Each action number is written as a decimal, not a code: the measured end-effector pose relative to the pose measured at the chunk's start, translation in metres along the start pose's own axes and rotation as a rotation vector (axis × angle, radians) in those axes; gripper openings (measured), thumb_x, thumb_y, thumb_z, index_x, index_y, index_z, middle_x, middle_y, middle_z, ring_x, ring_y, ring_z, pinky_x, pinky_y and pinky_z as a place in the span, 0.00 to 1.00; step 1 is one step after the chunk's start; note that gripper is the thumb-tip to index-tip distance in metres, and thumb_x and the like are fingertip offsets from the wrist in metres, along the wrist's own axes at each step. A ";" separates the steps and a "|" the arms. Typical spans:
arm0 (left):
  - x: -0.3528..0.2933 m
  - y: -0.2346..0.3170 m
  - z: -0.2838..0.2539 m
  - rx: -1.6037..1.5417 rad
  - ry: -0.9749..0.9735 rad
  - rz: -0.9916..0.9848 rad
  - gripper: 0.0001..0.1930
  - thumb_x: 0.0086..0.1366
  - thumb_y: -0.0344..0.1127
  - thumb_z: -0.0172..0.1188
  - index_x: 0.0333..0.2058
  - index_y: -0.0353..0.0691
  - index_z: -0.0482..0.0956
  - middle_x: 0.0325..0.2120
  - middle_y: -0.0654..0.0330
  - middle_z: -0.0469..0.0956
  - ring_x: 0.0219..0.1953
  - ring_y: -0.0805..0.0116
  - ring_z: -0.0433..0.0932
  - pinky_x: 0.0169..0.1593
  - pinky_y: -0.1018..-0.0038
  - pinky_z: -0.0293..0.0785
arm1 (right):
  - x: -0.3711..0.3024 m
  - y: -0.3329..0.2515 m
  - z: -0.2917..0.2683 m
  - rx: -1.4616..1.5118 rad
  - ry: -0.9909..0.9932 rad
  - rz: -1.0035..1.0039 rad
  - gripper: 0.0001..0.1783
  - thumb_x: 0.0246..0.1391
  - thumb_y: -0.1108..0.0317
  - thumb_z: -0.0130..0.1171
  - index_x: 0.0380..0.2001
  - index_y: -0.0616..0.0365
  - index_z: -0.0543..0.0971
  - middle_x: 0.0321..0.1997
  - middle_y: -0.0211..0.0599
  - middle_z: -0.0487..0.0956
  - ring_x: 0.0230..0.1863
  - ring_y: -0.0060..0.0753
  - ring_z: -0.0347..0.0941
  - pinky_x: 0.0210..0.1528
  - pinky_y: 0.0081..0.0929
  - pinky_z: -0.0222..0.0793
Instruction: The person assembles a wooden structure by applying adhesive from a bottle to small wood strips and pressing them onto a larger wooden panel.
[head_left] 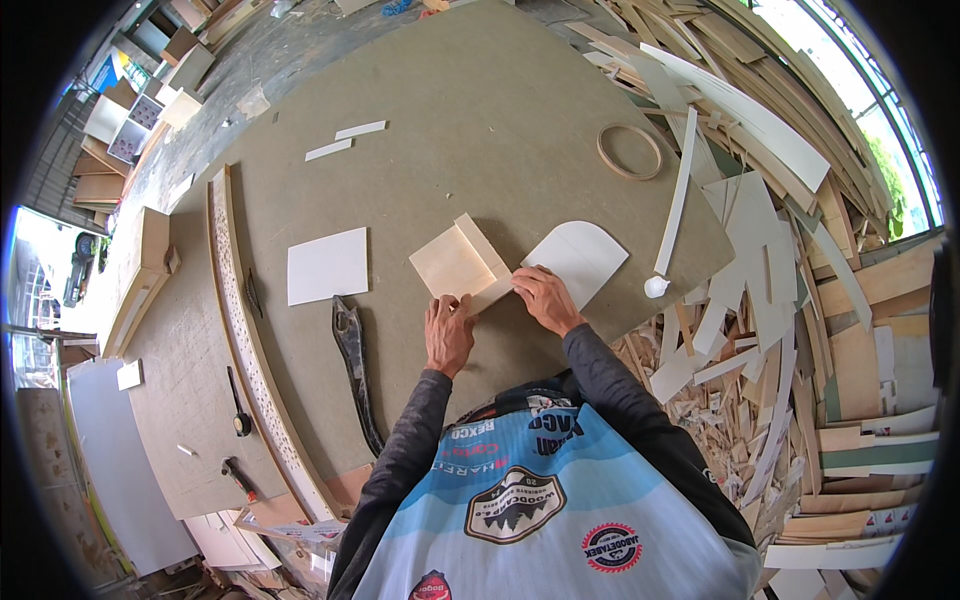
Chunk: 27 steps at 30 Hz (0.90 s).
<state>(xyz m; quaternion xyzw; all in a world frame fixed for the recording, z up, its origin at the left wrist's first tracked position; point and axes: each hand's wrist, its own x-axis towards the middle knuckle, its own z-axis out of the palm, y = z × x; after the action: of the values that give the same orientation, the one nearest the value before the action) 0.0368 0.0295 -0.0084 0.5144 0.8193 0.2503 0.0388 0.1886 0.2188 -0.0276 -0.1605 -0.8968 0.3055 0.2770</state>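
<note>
A small square plywood panel (447, 262) lies on the brown worktable, with narrow wooden strips (482, 247) standing along its right and near edges. My left hand (450, 337) grips the left end of the near strip, fingers curled over it. My right hand (546, 298) pinches the corner where the strips meet. Just beyond the right hand lies a white panel with a rounded end (578, 255), partly covered by that hand. Left of the plywood is a white rectangular panel (328, 266). A long black tool with a looped upper end (352, 350) lies below it.
On the worktable (400, 80) are two white strips (360, 130), a wooden ring (629, 151) and a long curved wooden piece (240, 330). A white crumpled lump (655, 287) sits near the right edge. Wood offcuts (745, 250) pile up beyond it.
</note>
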 end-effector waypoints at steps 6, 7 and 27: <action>0.001 -0.003 0.000 -0.003 -0.008 0.024 0.24 0.58 0.33 0.70 0.55 0.42 0.82 0.40 0.55 0.75 0.46 0.54 0.73 0.51 0.60 0.70 | 0.002 -0.001 -0.002 -0.031 -0.013 -0.019 0.06 0.54 0.78 0.62 0.36 0.61 0.82 0.43 0.39 0.82 0.44 0.48 0.78 0.52 0.41 0.74; 0.001 -0.004 0.000 -0.008 -0.013 0.023 0.25 0.58 0.33 0.71 0.55 0.41 0.81 0.40 0.55 0.75 0.46 0.53 0.73 0.51 0.60 0.70 | 0.002 -0.002 -0.002 -0.033 -0.020 -0.021 0.06 0.54 0.78 0.62 0.36 0.61 0.82 0.42 0.39 0.82 0.44 0.48 0.78 0.51 0.41 0.74; -0.013 -0.018 -0.001 -0.198 0.125 0.134 0.10 0.60 0.30 0.70 0.40 0.37 0.84 0.43 0.55 0.78 0.47 0.52 0.76 0.52 0.58 0.72 | 0.003 -0.001 -0.002 -0.032 -0.041 -0.023 0.03 0.56 0.77 0.60 0.34 0.61 0.81 0.42 0.37 0.81 0.45 0.45 0.76 0.52 0.40 0.74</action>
<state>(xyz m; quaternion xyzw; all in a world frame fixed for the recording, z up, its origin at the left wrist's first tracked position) 0.0275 0.0118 -0.0186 0.5448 0.7553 0.3637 0.0213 0.1879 0.2207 -0.0247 -0.1482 -0.9088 0.2914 0.2594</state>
